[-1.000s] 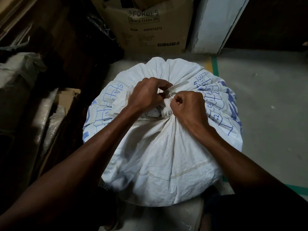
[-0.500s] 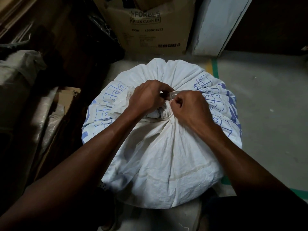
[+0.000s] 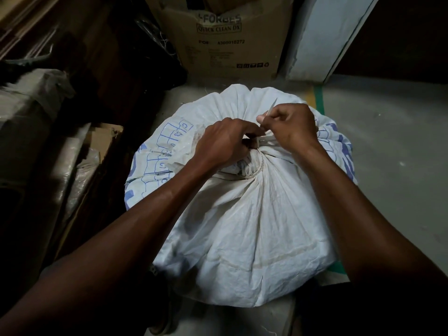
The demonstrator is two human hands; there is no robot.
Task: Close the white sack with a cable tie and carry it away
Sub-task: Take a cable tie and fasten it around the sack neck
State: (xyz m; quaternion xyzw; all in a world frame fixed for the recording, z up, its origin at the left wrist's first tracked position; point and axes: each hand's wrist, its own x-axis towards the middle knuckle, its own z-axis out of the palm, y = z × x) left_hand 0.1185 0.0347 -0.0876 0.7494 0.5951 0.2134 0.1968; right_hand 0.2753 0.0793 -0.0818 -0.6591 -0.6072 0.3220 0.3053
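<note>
I'm in what looks like a storeroom or warehouse corner, dim and crowded with packed goods. At the top centre of the frame stands a brown cardboard carton (image 3: 232, 42) printed "FORBES QUICK CLEAN DX" with a number and handling symbols, its flaps open. Down the left side lie bundles wrapped in clear plastic (image 3: 31, 110) and another small opened carton (image 3: 103, 139), stacked against dark wooden panelling. The grey concrete floor (image 3: 388, 154) on the right carries yellow and green marking tape (image 3: 319, 98), the sort laid to mark lanes or storage bays. A pale painted pillar (image 3: 322, 37) rises at the upper right.
</note>
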